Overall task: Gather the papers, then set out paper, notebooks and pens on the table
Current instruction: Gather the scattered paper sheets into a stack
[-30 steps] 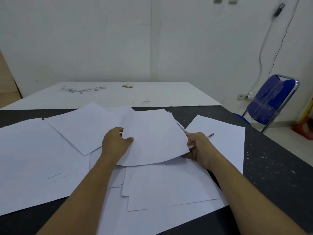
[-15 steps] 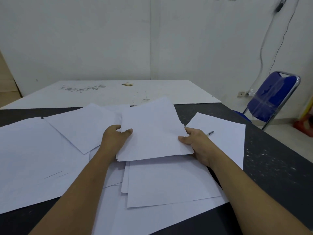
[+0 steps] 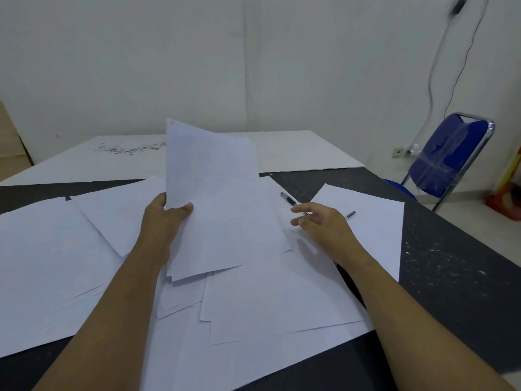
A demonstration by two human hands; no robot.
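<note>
Your left hand pinches a thin sheaf of white paper sheets raised at frame centre. Your right hand hovers open, right of centre, over loose white sheets on the dark table, beside a black pen.

A bare office-like workroom is showing here. Loose white sheets are lying across a dark table, and a blue folding chair is standing against plain white walls with a dangling cable.

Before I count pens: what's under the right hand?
Under the right hand a pen lies on a sheet; its middle is covered. Another pen lies beside.
</note>
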